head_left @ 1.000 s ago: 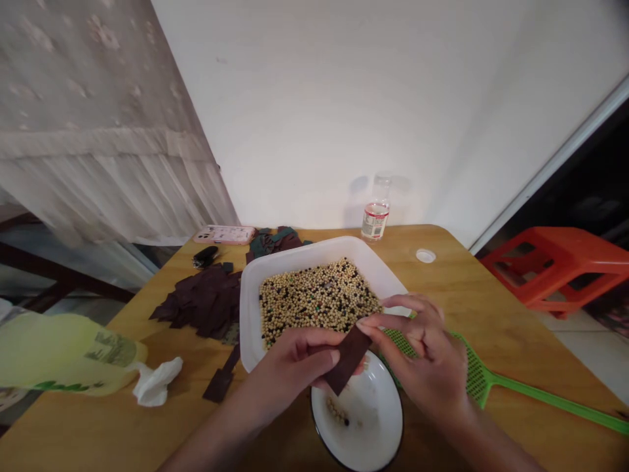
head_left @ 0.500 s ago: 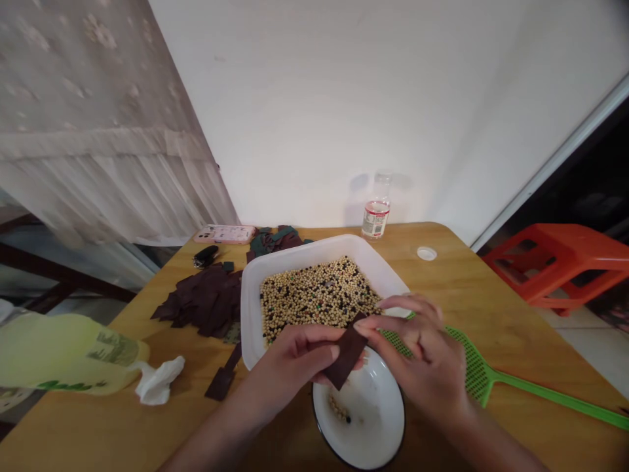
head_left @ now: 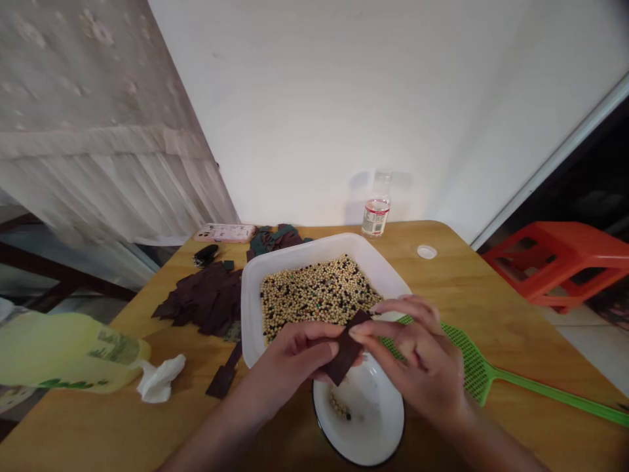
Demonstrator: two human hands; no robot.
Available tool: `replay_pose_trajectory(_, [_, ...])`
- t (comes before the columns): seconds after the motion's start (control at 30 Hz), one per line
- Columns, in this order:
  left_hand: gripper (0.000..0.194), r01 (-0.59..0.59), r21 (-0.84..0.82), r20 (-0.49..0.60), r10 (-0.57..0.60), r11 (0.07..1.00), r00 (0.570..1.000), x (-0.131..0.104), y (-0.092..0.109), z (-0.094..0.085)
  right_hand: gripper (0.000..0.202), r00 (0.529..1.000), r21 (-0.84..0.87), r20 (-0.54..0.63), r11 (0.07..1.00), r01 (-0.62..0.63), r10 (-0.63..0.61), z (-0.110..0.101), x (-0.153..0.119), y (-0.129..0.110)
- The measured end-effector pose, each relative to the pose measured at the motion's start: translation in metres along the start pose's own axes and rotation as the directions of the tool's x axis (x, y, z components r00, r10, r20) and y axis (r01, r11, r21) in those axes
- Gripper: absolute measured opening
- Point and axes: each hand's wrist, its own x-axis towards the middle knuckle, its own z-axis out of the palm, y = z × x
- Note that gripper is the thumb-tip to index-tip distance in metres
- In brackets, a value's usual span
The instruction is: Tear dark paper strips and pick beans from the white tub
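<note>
A small dark brown piece [head_left: 345,354] is held above the near edge of a white tray [head_left: 251,308] filled with cream and black beads [head_left: 314,288]. My left hand [head_left: 299,354] pinches its left side between thumb and fingers. On its upper right part, my right hand [head_left: 417,347] grips with thumb and index finger. Beneath both hands stands a white bowl [head_left: 376,419] with a dark rim and a few beads inside. Left of the tray lies a heap of dark brown pieces [head_left: 204,298].
Green and brown pieces [head_left: 275,239], a phone [head_left: 225,233] and keys [head_left: 206,254] lie at the back left. A bottle [head_left: 376,210] and lid [head_left: 427,252] stand behind. A green swatter [head_left: 472,360] lies right; crumpled tissue [head_left: 160,379] and a yellow-green container [head_left: 69,351] left.
My right hand has shifted slightly left on the brown piece. Both hands still hold it over the bowl.
</note>
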Motion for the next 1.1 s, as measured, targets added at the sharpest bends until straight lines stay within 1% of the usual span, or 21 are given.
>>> replay_pose_trajectory(0.07, [0.019,0.003,0.016,-0.003,-0.003,1.0,1.0,0.0002,0.0004,-0.0002,0.019,0.999,0.0,-0.036,1.0,-0.021,0.021,0.0002,0.0013,-0.0008])
replay_pose_trajectory(0.2, [0.024,0.008,0.006,-0.048,-0.007,1.0,0.999,0.0009,-0.0007,-0.0016,0.02,1.0,0.043,0.014,0.999,0.022,-0.023,-0.0004,0.0027,-0.0006])
replay_pose_trajectory(0.33, [0.023,0.011,0.023,-0.018,-0.01,1.0,1.0,0.0004,-0.0019,-0.0016,0.022,0.999,-0.004,-0.046,1.0,-0.016,0.016,-0.0015,0.001,0.0027])
replay_pose_trajectory(0.47, [0.021,0.004,0.023,-0.01,-0.004,1.0,1.0,0.0006,-0.0021,-0.0009,0.021,0.999,0.023,0.022,0.999,0.028,-0.029,-0.0003,-0.0012,0.0019])
replay_pose_trajectory(0.53, [0.021,-0.002,0.022,0.015,0.002,1.0,1.0,0.0011,-0.002,-0.0009,0.027,1.0,0.012,-0.011,1.0,0.01,-0.01,0.0005,-0.0011,0.0015])
replay_pose_trajectory(0.6, [0.02,-0.01,0.025,0.021,0.01,1.0,1.0,0.0015,-0.0024,-0.0014,0.027,0.999,0.004,-0.04,1.0,-0.02,0.02,0.0009,-0.0003,0.0015])
replay_pose_trajectory(0.7, [0.018,-0.03,0.025,0.023,0.029,0.999,0.999,0.0014,-0.0036,-0.0026,0.022,1.0,0.019,-0.002,1.0,-0.009,0.009,0.0008,0.0009,0.001])
replay_pose_trajectory(0.83, [0.019,-0.041,0.067,0.069,0.036,0.997,0.997,-0.0003,-0.0033,-0.0026,0.032,0.999,0.025,-0.039,0.999,-0.029,0.03,0.0003,0.0017,-0.0011])
replay_pose_trajectory(1.0, [0.02,-0.036,0.11,0.088,0.027,0.993,0.996,-0.0014,-0.0013,-0.001,0.024,1.0,0.042,0.014,0.999,-0.013,0.013,0.0012,0.0013,-0.0024])
replay_pose_trajectory(1.1, [0.021,-0.045,0.093,0.099,0.036,0.995,0.994,-0.0008,-0.0009,-0.0005,0.023,0.997,0.014,-0.037,0.998,-0.065,0.065,0.0013,0.0008,-0.0007])
